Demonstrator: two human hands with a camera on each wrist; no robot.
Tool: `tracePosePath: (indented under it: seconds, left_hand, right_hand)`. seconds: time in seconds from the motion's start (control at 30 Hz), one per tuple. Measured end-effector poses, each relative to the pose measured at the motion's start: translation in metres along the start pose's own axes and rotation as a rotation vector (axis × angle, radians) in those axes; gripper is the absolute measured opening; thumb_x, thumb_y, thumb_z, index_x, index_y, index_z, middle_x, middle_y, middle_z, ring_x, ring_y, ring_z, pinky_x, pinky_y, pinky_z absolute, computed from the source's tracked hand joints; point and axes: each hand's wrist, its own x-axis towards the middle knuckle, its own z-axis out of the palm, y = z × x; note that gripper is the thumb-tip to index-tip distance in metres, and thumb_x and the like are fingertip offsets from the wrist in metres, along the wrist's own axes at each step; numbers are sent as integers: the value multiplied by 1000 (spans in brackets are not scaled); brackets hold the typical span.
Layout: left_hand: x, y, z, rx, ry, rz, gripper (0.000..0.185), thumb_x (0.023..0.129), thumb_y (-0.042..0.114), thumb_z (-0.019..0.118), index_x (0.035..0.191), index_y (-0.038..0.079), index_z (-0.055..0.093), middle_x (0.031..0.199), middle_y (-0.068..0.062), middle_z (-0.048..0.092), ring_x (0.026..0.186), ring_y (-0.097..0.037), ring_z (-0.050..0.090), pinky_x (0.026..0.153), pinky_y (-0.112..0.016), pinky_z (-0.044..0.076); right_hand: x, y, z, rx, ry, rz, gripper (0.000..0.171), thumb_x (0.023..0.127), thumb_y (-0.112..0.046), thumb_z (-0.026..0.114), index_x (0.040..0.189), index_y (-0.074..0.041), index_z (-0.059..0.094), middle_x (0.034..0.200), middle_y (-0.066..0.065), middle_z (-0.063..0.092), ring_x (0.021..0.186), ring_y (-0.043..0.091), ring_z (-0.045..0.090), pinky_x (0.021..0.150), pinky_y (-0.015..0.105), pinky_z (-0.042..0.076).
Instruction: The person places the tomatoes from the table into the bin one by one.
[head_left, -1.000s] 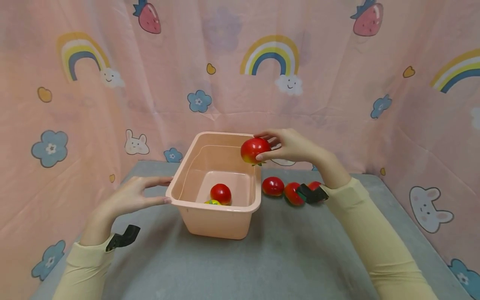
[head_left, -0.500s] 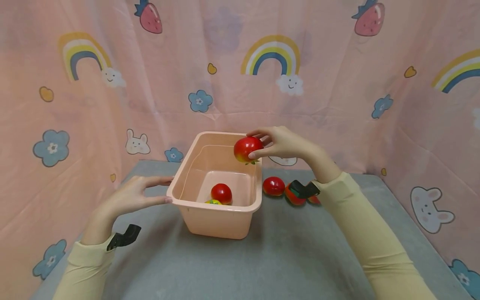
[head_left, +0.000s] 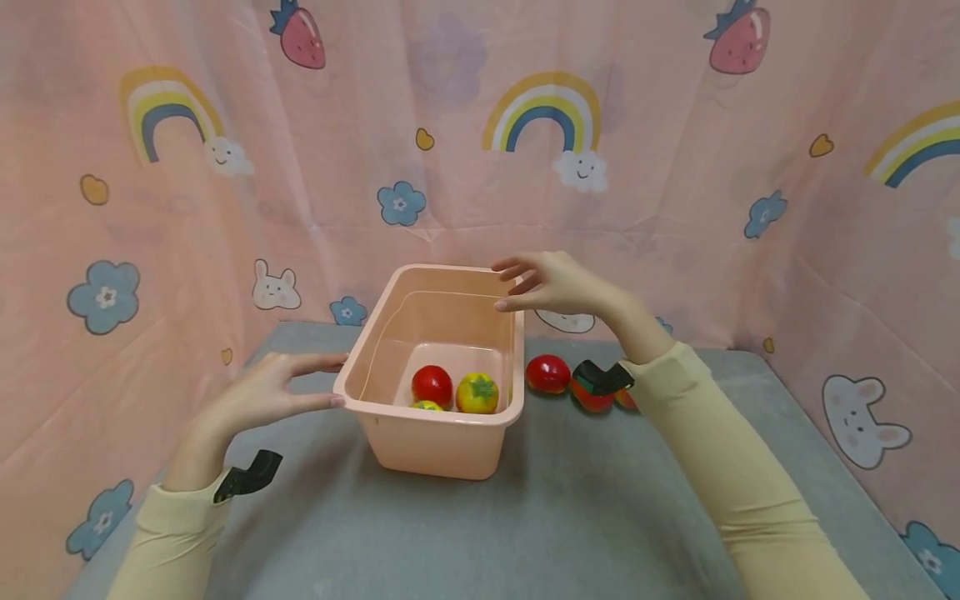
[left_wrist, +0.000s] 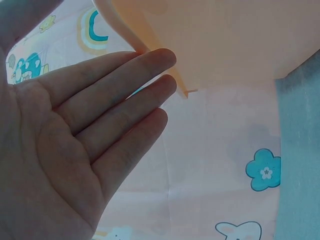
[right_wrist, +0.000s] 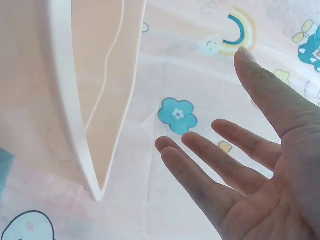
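Note:
A peach plastic basin stands on the grey table. Inside it lie a red tomato, a yellowish tomato with its green calyx up, and a yellow-green piece mostly hidden by the near rim. My left hand touches the basin's left rim with straight fingertips; in the left wrist view its fingers lie extended against the basin's outside. Above the basin's right rim hovers my right hand, fingers spread and holding nothing, as the right wrist view of the hand also shows.
Right of the basin, a red tomato lies on the table, beside another tomato and one more partly covered by the black wrist camera. A pink patterned curtain hangs behind the table.
My right hand moved slightly left over the basin and let go of the tomato, which now lies inside. The red tomato there shifted a little left. My left hand stayed at the rim.

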Motion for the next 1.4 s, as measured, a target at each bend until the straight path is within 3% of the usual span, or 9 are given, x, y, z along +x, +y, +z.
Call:
tracePosePath:
  seconds: [0.37, 0.87, 1.1, 1.4]
  left_hand:
    - [0, 0, 1, -6, -2, 2, 63, 81, 51, 69, 134, 20, 56, 125, -3, 63, 120, -25, 57, 91, -53, 48]
    - [-1, 0, 1, -13, 2, 14, 62, 82, 49, 69, 134, 17, 56, 127, -3, 62, 121, -25, 56, 93, -54, 47]
    - [-1, 1, 2, -8, -1, 11, 62, 82, 49, 69, 134, 18, 56, 127, -3, 63, 121, -26, 56, 93, -55, 46]
    - [-1, 1, 1, -13, 0, 11, 62, 82, 49, 69, 134, 18, 56, 127, -3, 63, 121, -26, 56, 93, -55, 46]
  right_hand:
    - [-20, 10, -5, 0, 17, 15, 61, 81, -35, 75, 134, -15, 51, 129, 13, 59, 110, 26, 64, 86, 42, 55]
    - [-47, 46, -9, 50, 27, 19, 59, 86, -28, 71, 136, -8, 48, 133, 17, 55, 110, 33, 62, 89, 45, 52]
    - [-57, 61, -8, 58, 29, 82, 60, 84, -32, 72, 136, -13, 49, 133, 15, 56, 112, 33, 61, 87, 45, 54]
    - [-70, 77, -6, 68, 49, 103, 60, 86, -30, 71, 136, -9, 48, 133, 19, 54, 113, 37, 60, 87, 46, 53]
